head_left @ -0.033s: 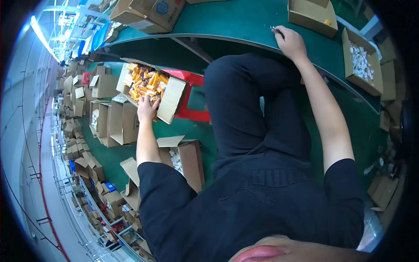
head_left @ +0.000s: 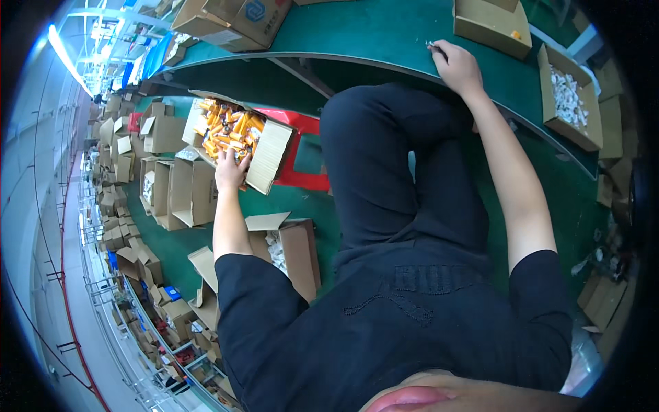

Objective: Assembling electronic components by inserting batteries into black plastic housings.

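Observation:
My left hand (head_left: 231,172) reaches into an open cardboard box (head_left: 273,152) filled with orange cylindrical pieces (head_left: 230,127). Its thumb stands apart from the fingers, and the fingertips touch the pieces at the near side of the heap. I cannot make out any piece held in it. Over the front edge of the green worktable (head_left: 371,34), my right hand (head_left: 458,69) is closed in a pinch. A small whitish, metallic-looking piece (head_left: 430,44) shows at its fingertips, too small to name.
The box rests on a red plastic stool (head_left: 302,180). At the table's right are a shallow carton (head_left: 491,27) and a carton of white pieces (head_left: 568,99). A large carton (head_left: 233,24) stands at its left. Another open box (head_left: 300,254) sits on the floor; many cartons line the left.

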{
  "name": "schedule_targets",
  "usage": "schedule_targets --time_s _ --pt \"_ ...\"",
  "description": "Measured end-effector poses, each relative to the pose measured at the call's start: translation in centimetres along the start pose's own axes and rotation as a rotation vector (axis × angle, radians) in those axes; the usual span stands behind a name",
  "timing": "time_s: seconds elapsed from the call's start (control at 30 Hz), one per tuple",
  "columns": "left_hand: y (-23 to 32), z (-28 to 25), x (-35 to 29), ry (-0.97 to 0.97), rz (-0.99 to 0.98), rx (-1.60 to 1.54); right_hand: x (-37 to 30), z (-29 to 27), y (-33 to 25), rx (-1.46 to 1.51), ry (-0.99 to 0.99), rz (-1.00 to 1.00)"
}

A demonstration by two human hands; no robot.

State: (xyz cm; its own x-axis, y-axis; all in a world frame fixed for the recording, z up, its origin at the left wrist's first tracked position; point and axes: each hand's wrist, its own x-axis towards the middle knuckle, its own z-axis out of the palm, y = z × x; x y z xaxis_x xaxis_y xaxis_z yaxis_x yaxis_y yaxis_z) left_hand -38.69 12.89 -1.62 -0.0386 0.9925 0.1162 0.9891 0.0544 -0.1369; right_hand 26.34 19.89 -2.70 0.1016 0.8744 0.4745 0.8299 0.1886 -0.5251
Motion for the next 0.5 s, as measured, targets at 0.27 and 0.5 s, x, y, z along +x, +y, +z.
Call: schedule_targets --time_s 0.27,0.5 --pt "-0.2 -2.2 1.8 -0.082 -0.018 0.035 0.2 0.3 0.2 -0.016 -0.003 -0.026" --pt "-0.2 -4.4 2.1 0.07 -0.14 -0.105 0.0 0.3 0.2 -0.027 0.015 -0.042"
